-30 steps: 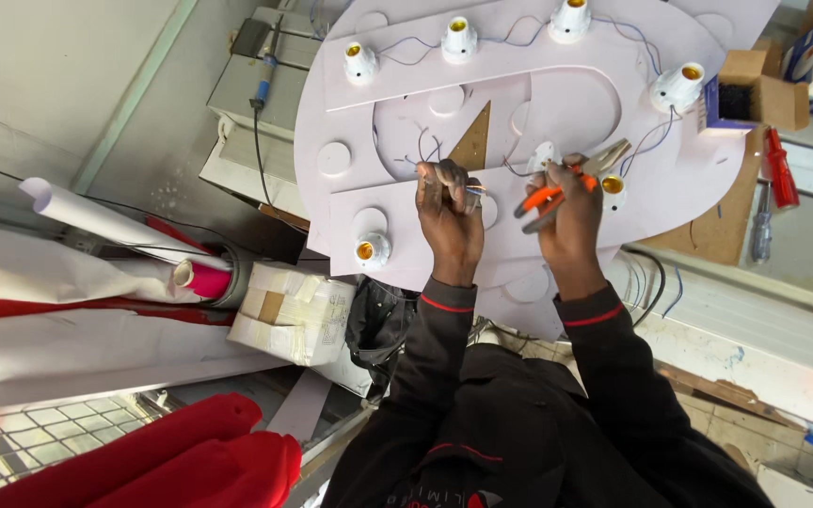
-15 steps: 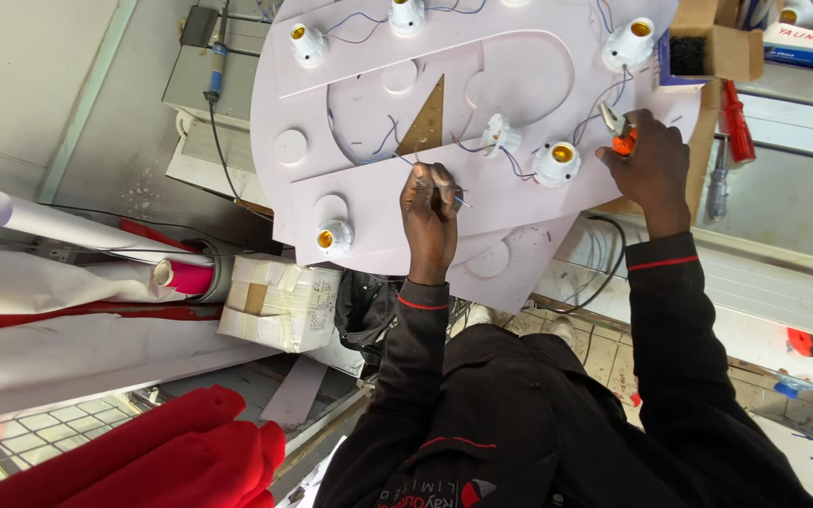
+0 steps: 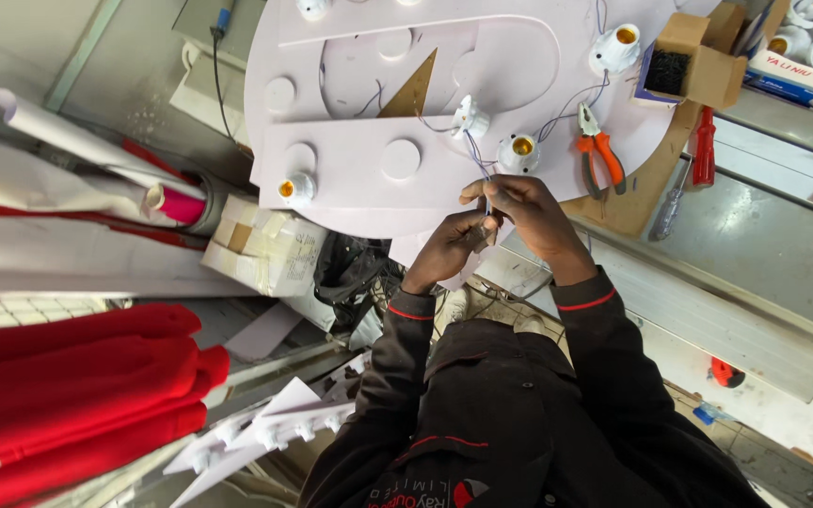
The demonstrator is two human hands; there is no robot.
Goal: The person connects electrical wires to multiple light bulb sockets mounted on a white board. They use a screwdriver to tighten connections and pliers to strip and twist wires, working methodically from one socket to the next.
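A pale sign board (image 3: 359, 179) lies in front of me with white lamp sockets (image 3: 518, 150) wired together. Both hands meet at its near edge. My left hand (image 3: 446, 252) and my right hand (image 3: 531, 212) pinch the thin wires (image 3: 478, 162) that run down from a socket (image 3: 470, 117). Orange-handled pliers (image 3: 599, 155) lie on the board just right of my right hand, out of either grip. A brass-coloured triangle (image 3: 413, 92) rests on the board above my hands.
An open cardboard box (image 3: 703, 58) and a red screwdriver (image 3: 705, 146) sit at the right on the grey bench (image 3: 764, 245). Paper rolls (image 3: 77, 155), a taped white bundle (image 3: 270, 249) and red fabric (image 3: 68, 395) fill the left.
My right hand has put the orange pliers down on the board and come back to the left hand. Both hands now grip the wires at the board's near edge.
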